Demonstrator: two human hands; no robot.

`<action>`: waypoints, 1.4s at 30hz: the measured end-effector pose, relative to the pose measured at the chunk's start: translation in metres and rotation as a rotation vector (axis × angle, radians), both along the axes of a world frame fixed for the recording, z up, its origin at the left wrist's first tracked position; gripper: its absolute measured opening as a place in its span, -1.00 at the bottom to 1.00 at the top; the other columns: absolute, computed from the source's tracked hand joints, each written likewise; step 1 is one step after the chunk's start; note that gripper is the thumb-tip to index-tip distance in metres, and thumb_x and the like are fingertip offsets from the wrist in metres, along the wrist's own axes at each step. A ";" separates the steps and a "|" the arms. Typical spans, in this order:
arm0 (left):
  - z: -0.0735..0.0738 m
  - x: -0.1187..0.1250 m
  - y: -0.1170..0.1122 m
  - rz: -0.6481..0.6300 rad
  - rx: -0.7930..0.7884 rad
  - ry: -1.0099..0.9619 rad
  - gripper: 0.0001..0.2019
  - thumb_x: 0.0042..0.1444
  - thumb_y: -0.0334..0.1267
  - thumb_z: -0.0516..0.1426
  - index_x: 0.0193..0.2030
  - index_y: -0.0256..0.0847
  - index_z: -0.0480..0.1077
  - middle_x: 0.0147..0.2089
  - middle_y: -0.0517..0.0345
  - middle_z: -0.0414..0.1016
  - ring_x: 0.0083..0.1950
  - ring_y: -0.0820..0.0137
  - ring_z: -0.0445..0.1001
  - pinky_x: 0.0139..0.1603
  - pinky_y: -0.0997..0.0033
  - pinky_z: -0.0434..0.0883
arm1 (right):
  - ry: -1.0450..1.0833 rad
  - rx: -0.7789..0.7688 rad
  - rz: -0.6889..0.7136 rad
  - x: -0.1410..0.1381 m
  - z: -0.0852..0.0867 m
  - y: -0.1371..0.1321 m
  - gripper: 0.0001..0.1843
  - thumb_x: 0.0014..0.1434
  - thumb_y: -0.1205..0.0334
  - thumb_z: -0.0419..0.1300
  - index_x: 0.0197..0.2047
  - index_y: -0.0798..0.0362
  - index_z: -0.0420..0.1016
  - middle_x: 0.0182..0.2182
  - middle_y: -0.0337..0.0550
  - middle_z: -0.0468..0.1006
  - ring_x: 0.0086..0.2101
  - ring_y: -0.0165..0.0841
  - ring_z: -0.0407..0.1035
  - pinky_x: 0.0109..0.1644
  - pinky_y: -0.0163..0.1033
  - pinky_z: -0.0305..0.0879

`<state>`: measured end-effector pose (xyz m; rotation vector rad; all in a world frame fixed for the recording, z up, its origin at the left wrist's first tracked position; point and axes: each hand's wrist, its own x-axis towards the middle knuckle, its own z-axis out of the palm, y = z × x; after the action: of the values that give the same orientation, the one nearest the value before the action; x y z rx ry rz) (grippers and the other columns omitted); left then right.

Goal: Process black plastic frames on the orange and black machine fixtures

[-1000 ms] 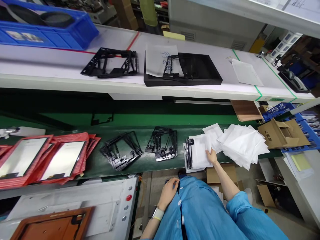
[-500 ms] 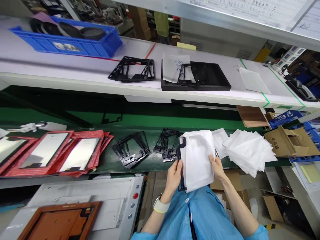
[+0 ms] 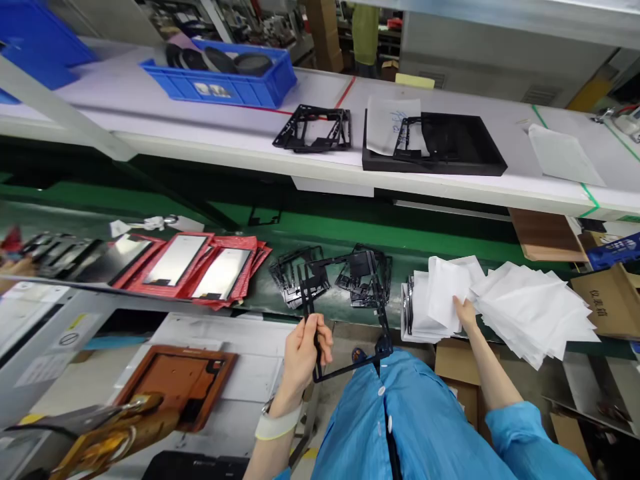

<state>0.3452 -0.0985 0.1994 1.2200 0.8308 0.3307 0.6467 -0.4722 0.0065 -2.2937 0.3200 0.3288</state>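
Note:
My left hand (image 3: 305,347) is closed around the left side of a thin black rectangular frame (image 3: 383,320), held up in front of my body. Through its opening I see two small piles of similar black frames, the left pile (image 3: 293,287) and the right pile (image 3: 345,273), on the green bench. Over to the right, my right hand (image 3: 467,315) has its fingers on a white sleeve (image 3: 445,283), which lies on a stack of white sleeves with dark edges showing at the left. Beside that hand spreads a fanned heap of flat white sleeves (image 3: 537,307).
Screen panels on red wrap (image 3: 220,273) lie left on the bench; another person's hand (image 3: 17,270) is at the far left. The upper shelf holds a blue crate (image 3: 225,80), black frames (image 3: 315,130) and a black tray (image 3: 463,143). A cardboard box (image 3: 607,300) stands right.
The black frame and the white sleeve have come apart. My left hand has kept the frame, moving left, while my right hand has carried the sleeve rightward onto the stack. The view has turned left.

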 end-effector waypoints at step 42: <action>0.002 -0.149 0.046 0.543 1.833 -0.020 -0.63 0.28 -0.40 0.31 0.18 0.03 0.65 0.27 -0.03 0.66 0.36 0.08 0.55 0.44 -0.04 0.45 | -1.342 0.666 1.133 -0.187 0.197 0.228 -0.48 0.41 0.45 0.29 0.37 -0.07 0.54 0.02 -0.04 0.71 0.14 -0.12 0.63 0.04 -0.06 0.74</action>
<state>0.1958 -0.0526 0.2019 2.5893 0.7190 1.7966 0.4599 -0.2446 0.2039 -1.3486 -1.5183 -0.5272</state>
